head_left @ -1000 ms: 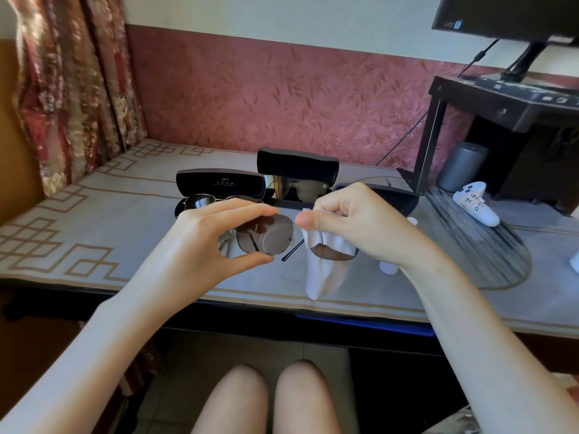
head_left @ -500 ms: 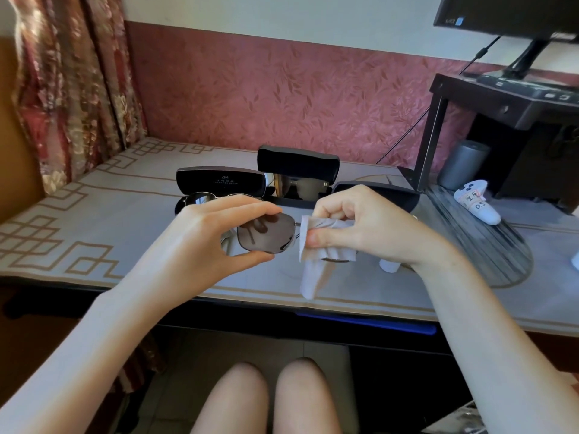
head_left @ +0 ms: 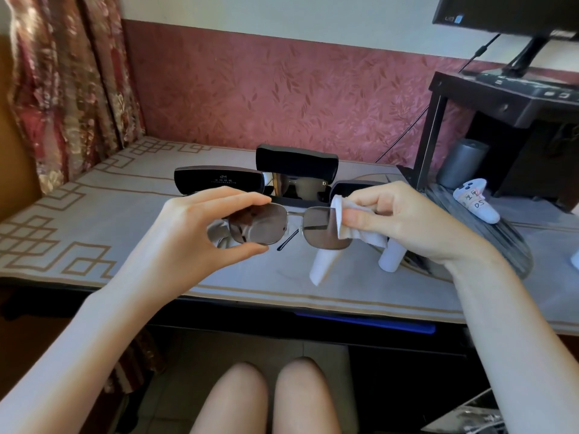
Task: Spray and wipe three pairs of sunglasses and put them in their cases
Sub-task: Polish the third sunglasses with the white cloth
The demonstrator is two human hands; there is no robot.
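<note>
My left hand pinches the left lens of metal-framed sunglasses held above the table's front. My right hand presses a white cloth around the outer edge of the right lens; the cloth's tail hangs down. Behind them stand three black cases: a left case with its lid up, a middle open case holding dark sunglasses, and a right case mostly hidden by my right hand. A white spray bottle lies under my right wrist, partly hidden.
The table has a grey patterned cover. A black monitor stand and grey cylinder occupy the right rear. A white labelled controller lies on a round dark mat. A curtain hangs at left.
My right hand with the cloth slid outward from the bridge to the right lens's outer edge, uncovering most of that lens. My left hand kept its hold.
</note>
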